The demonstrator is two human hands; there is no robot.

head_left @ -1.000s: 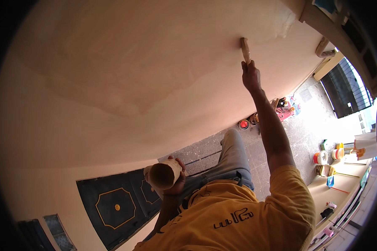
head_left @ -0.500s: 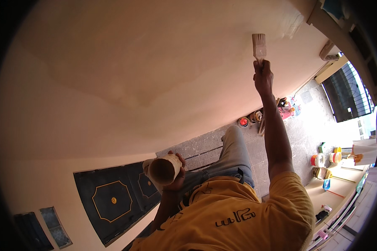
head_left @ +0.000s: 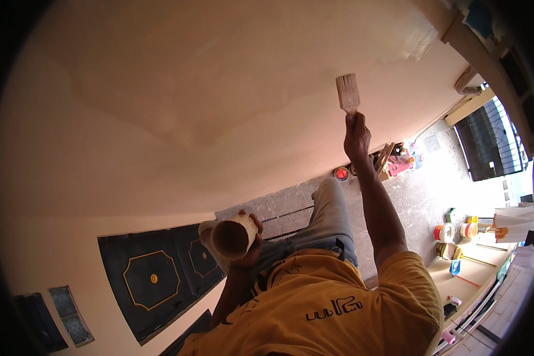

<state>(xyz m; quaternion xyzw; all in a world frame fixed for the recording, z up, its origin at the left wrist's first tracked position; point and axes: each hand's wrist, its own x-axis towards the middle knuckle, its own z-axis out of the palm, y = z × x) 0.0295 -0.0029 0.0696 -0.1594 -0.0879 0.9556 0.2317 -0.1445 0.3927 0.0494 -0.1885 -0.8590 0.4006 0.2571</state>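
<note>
Paintbrush (head_left: 347, 92): how many, where?
1, in R hand (head_left: 357, 139), fingers wrapped tight rnd it, in front of wall (head_left: 219, 89).
L hand (head_left: 252, 257)?
1 cup (head_left: 230, 238), fingers curled rnd it.

Head-worn fisheye; faces down; yellow shirt (head_left: 320, 288) close

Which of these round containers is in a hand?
The pale, cylindrical, open-mouthed container, gripped by the left hand; the round red-and-white bucket and the round, red-centred bucket stand on the grey floor.
</note>
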